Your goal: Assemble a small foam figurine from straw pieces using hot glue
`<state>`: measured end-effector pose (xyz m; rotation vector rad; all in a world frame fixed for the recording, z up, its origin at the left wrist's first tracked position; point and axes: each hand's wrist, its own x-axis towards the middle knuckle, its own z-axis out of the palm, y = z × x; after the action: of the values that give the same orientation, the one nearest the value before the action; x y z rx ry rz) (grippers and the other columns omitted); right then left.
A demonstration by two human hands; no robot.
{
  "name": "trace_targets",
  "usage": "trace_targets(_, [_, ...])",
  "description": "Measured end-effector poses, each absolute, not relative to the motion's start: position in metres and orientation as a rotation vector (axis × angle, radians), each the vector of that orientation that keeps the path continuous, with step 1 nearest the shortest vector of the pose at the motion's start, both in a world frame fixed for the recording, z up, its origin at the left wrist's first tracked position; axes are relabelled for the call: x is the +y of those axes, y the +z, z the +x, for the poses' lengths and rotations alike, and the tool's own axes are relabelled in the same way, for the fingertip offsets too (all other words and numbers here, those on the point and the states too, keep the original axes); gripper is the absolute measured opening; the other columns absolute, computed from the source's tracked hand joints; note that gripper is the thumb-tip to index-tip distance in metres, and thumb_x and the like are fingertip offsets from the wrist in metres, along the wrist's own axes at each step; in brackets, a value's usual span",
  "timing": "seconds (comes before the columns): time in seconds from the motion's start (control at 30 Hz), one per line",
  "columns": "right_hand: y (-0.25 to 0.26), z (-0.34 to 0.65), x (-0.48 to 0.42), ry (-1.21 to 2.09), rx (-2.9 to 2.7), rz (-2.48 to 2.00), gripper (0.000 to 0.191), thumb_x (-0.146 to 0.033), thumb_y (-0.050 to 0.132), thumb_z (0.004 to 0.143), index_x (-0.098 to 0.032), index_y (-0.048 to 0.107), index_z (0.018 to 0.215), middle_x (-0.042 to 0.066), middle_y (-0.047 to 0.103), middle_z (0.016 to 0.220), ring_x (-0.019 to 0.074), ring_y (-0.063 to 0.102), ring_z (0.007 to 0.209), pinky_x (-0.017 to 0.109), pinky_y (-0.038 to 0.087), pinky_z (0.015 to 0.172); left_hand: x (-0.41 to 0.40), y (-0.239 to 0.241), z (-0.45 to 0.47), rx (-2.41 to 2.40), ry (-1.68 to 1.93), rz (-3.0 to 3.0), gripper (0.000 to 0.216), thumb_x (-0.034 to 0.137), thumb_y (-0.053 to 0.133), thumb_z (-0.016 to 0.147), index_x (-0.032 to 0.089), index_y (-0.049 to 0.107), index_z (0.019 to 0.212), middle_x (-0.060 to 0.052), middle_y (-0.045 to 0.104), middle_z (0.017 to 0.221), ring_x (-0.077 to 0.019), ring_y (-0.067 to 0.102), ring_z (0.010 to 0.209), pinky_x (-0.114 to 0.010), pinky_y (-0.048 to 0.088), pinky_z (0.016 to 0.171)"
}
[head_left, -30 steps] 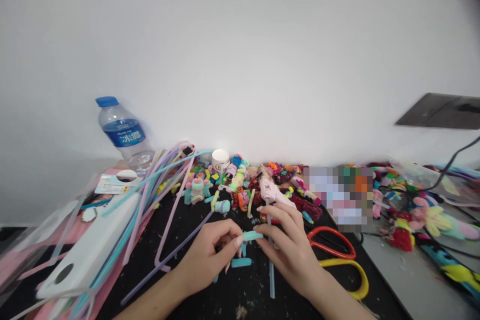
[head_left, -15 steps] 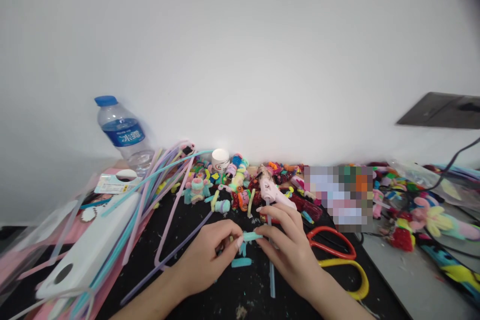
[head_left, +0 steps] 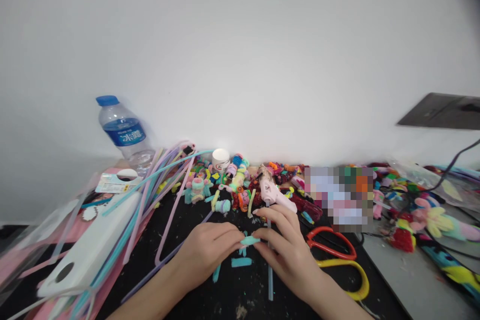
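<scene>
Both my hands meet over the black work surface with a short turquoise pipe cleaner piece (head_left: 250, 240) between their fingertips. My left hand (head_left: 210, 247) pinches its left end, and my right hand (head_left: 287, 250) pinches the right end between thumb and index finger. Other cut turquoise pieces (head_left: 241, 262) lie just below and behind the held one; another (head_left: 216, 273) sits by the left wrist. Beyond my right hand rests a pink hot glue gun (head_left: 275, 195). Its clear glue stick (head_left: 270, 280) runs toward me, partly hidden under the right fingers.
Scissors with red and yellow handles (head_left: 360, 280) lie right of my right wrist. Long pastel pipe cleaners (head_left: 112, 245) and a white board (head_left: 90, 245) are at left. Behind stand a water bottle (head_left: 125, 132), a small white jar (head_left: 221, 159) and several fuzzy figures (head_left: 198, 189).
My left fingers have flattened and shifted slightly, and the held pipe cleaner piece sits a little lower. A turquoise piece by the left wrist has come into view.
</scene>
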<state>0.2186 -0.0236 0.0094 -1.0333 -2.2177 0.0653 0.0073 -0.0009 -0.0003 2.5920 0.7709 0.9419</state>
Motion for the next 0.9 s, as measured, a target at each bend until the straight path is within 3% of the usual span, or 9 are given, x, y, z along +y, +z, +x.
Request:
trace_targets(0.33, [0.0098,0.2192,-0.0222,0.087,-2.214,-1.066,0.012,-0.020,0.058,0.085,-0.020,0.059,0.096,0.010,0.053,0.119,0.0265,0.042,0.114,0.044,0.041,0.092,-0.0004,-0.0061,0.0050,0.744,0.980,2.478,0.015,0.015,0.047,0.090,0.015,0.062,0.095,-0.005,0.068,0.085,-0.0144,0.063,0.077,-0.023,0.049,0.071])
trace_targets(0.9, [0.0062,0.2199,-0.0211,0.101,-2.211,-1.063,0.007,-0.017,0.057,0.085,-0.020,0.059,0.091,0.009,0.053,0.117,0.0252,0.041,0.114,0.043,0.040,0.093,0.0004,-0.0086,0.0082,0.812,0.993,2.417,0.014,0.017,0.051,0.089,0.015,0.064,0.085,-0.003,0.068,0.076,-0.0127,0.063,0.069,-0.021,0.047,0.065])
